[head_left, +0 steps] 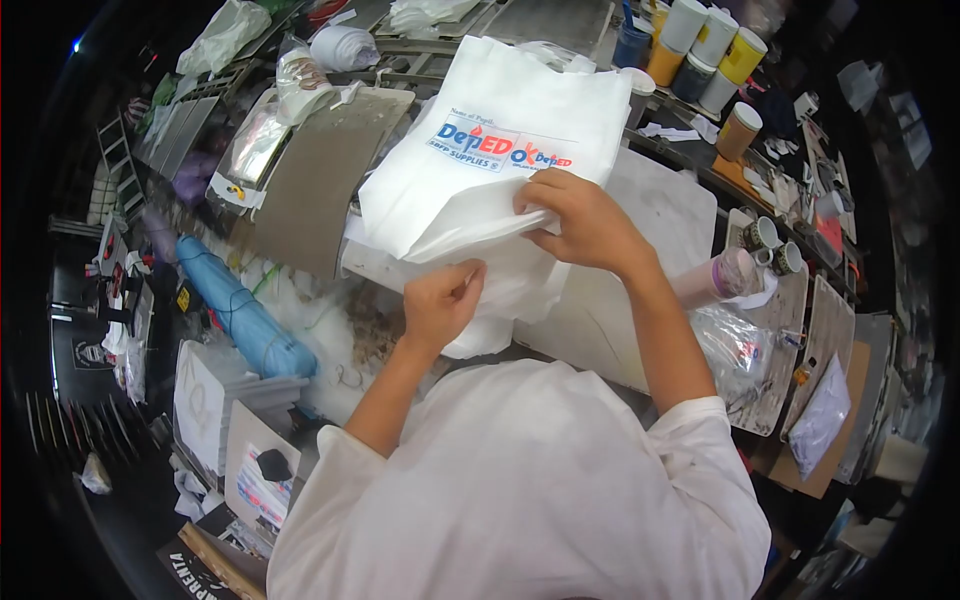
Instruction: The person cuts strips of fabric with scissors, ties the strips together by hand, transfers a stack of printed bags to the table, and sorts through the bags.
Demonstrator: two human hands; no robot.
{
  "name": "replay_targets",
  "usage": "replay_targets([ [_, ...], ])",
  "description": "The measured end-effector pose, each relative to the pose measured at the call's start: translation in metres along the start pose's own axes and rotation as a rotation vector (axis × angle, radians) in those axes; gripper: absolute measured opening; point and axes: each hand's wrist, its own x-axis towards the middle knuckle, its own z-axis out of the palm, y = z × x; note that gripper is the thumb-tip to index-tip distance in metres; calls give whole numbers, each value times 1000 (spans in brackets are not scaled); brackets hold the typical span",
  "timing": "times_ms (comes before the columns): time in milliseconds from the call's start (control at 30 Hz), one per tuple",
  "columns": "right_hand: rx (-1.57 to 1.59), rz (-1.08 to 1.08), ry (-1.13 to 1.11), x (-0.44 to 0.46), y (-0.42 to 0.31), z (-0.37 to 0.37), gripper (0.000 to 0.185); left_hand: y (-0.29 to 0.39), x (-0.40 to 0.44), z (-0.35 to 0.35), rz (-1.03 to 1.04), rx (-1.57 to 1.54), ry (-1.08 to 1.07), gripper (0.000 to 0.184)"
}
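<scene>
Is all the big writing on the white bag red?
No, the big lettering on the white bag is partly blue and partly red.

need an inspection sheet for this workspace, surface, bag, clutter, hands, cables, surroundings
surface: pale, marked board beside and partly beneath the work
job's things: printed white bag, print facing up, near edge lifted
clutter: paint-stained containers crowded at upper right; clear plastic packet at right
hands: right hand pinches the bag's near edge; left hand curled just below it, grip unclear
cables: nothing seen that is clearly a cable
surroundings: blue wrapped roll at left; dark outer edges hide detail
</scene>
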Motion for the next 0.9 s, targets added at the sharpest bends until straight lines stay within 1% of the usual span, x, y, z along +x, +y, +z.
replay_targets([
  [33,17,22,-9,-1,-2,-2,34,1,4,0,-1,1,3,9],
  [100,33,45,-18,-3,-8,-3,35,4,12,1,38,48,100,8],
  [133,9,62,-10,-4,-12,-2,37,5,16,3,37,49,102,8],
  [233,-20,64,13,-3,-8,4,38,9,20,5,84,-3,159,10],
  [300,-26,55,31,-2,-3,4,38,9,14,-1,73,7,71,13],
  [333,-30,31,22,-1,-2,2,38,4,7,-5,76,5,65,13],
  [400,-33,16,17,-1,-1,1,38,-4,-4,-11,-1,-52,-92,18],
  [500,-26,10,7,1,-1,1,38,-6,-6,-11,-48,11,-141,17],
  [533,-30,4,8,2,-1,2,38,-7,-6,-10,-53,13,-138,17],
  [600,-33,-8,1,2,-2,2,38,-10,-2,-3,51,61,-56,14],
  [633,-24,18,-7,1,-3,2,39,-11,1,-1,47,62,-50,14],
  [700,-11,40,-19,-1,-7,4,39,-11,7,1,6,35,74,9],
  [800,-8,70,3,-4,-9,8,42,-2,16,6,37,11,147,10],
  [867,-86,9,102,-5,-3,16,44,0,14,3,25,4,115,11],
  [900,-88,12,103,-4,-2,14,44,0,13,1,12,0,81,12],
])
